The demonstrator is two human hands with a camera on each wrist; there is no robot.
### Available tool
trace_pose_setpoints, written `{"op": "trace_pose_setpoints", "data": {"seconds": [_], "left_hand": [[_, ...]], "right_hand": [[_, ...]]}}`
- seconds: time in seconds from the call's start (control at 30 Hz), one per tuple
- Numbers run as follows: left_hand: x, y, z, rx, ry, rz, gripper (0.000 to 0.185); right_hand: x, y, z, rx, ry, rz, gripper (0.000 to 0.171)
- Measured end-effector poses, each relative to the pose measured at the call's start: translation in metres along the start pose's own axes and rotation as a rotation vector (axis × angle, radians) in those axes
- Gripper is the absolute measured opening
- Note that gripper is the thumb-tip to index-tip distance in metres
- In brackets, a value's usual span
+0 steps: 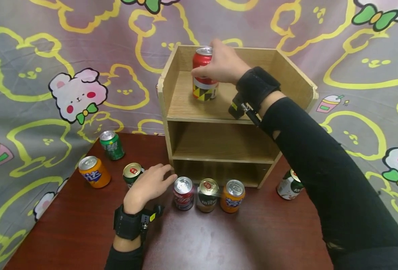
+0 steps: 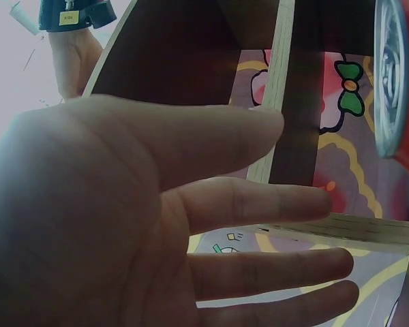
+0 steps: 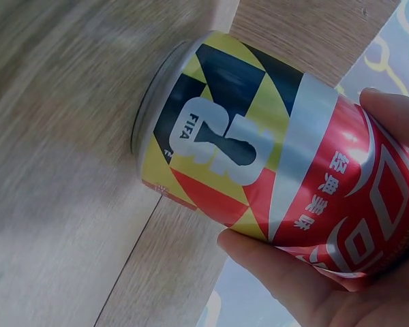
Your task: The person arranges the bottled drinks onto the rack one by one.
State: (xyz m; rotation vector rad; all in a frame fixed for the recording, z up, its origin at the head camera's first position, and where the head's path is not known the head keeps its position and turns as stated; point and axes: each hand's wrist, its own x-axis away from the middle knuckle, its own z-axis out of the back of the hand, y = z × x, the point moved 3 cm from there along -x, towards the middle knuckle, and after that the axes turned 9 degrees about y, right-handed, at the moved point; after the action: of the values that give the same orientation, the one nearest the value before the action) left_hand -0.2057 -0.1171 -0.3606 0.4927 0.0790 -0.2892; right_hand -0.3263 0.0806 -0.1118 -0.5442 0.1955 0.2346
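Observation:
My right hand (image 1: pixel 224 63) grips a red soda can (image 1: pixel 201 83) with a yellow, black and white patterned lower part, upright at the top level of a wooden shelf unit (image 1: pixel 219 120). In the right wrist view, thumb and fingers wrap the upper part of the can (image 3: pixel 259 150), its base at the wooden board. Over the table my left hand (image 1: pixel 151 183) hangs with fingers extended and nothing in it. It lies between a dark green can with a gold lid (image 1: pixel 132 172), partly hidden by it, and a dark red can (image 1: pixel 183 195).
Beside the dark red can stand a green-and-tan can (image 1: pixel 208 197) and an orange can (image 1: pixel 233 197), before the shelf. Farther left are another orange can (image 1: pixel 95 174) and a green can (image 1: pixel 112 146). A white-and-green can (image 1: pixel 289 185) stands right of the shelf, near the right sleeve.

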Motion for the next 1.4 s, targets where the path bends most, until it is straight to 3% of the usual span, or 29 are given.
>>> {"op": "trace_pose_setpoints", "data": {"seconds": [0.4,1.07,1.4], "left_hand": [[-0.001,0.0,-0.002,-0.01,-0.01,-0.007,0.041],[0.0,-0.001,-0.008,0.003,-0.028,0.021,0.04],[-0.003,-0.006,-0.006,0.003,-0.007,0.014,0.039]], "right_hand": [[-0.01,-0.006,-0.004,0.066,0.021,-0.036,0.079],[-0.044,-0.011,-0.015,0.045,-0.011,-0.129,0.083],[-0.055,-0.012,-0.018,0.062,0.042,-0.165,0.087]]}}
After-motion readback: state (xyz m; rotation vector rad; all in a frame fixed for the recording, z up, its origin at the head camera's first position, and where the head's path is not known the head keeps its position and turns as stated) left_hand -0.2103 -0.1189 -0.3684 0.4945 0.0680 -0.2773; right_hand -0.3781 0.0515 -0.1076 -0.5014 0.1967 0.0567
